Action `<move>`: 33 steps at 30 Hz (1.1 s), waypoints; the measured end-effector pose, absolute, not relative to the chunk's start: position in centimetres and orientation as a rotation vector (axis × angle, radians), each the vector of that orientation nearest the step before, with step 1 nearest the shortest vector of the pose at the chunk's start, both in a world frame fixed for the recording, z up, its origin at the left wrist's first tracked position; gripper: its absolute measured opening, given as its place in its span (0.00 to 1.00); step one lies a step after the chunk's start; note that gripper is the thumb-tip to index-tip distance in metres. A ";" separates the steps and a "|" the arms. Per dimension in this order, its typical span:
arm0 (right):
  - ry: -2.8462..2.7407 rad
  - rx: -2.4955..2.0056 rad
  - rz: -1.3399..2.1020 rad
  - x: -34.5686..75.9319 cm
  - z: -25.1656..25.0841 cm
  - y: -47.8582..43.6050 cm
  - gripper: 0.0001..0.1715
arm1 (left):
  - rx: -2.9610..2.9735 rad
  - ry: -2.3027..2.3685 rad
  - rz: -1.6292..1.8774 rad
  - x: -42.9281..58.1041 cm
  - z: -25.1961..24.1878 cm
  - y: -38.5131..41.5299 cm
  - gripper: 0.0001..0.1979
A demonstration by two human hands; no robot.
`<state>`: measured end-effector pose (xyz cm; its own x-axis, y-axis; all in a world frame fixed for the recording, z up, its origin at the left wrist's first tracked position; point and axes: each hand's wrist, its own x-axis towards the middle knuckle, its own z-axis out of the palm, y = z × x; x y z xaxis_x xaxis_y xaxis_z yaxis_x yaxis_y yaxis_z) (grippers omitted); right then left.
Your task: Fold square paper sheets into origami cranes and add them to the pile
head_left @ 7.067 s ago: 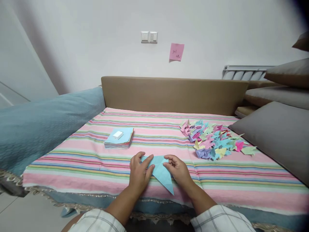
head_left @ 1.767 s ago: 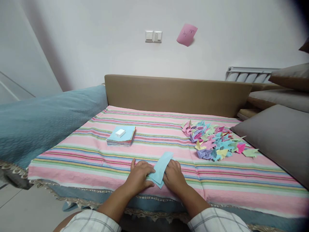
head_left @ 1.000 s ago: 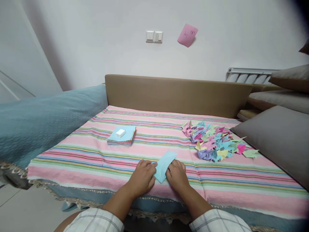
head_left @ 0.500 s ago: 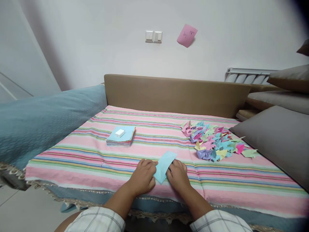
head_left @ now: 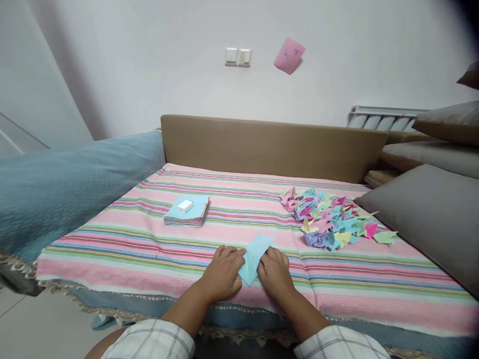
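Note:
A light blue folded paper (head_left: 255, 257) lies on the striped cloth (head_left: 239, 199) between my two hands, one pointed end towards me. My left hand (head_left: 223, 271) is at its left edge, fingers curled together with the fingertips on the paper. At the right edge, my right hand (head_left: 276, 270) has its fingers closed on the paper, partly tucked at its side; the thumb and fingertips are partly hidden.
A stack of square paper (head_left: 187, 219) with a small white object (head_left: 185, 206) on top sits back left. Many colourful folded paper pieces (head_left: 333, 219) are heaped at the right, beside grey cushions (head_left: 426, 204). A brown backrest (head_left: 262, 147) runs behind.
The fingers of my left hand have shifted slightly right, further over the paper's edge. The rest looks nearly the same.

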<state>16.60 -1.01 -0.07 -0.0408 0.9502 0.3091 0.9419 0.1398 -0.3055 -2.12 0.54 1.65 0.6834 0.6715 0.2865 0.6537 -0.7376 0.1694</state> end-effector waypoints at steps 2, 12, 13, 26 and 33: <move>-1.997 -1.797 0.031 16.6 -0.2 -1.0 0.11 | 2.821 1.117 0.511 -2.1 1.6 0.6 0.19; -2.038 -1.711 -0.048 16.0 0.1 -1.6 0.08 | 2.775 1.086 0.610 -2.3 2.1 0.6 0.17; -2.040 -1.707 -0.049 15.9 0.1 -1.6 0.08 | 2.768 1.090 0.623 -2.3 2.2 0.5 0.18; -2.017 -1.542 -0.048 15.5 -0.2 -1.9 0.15 | 2.735 1.067 0.628 -2.5 2.3 0.7 0.16; -2.039 -1.526 -0.102 15.2 -0.4 -2.0 0.14 | 2.633 1.117 0.656 -2.8 2.3 0.9 0.10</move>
<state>15.21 -2.05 -0.36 -0.1733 0.8540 0.4906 0.8986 0.3410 -0.2761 -2.80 0.94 2.26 0.6146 0.7215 0.3188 0.6297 -0.6922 0.3527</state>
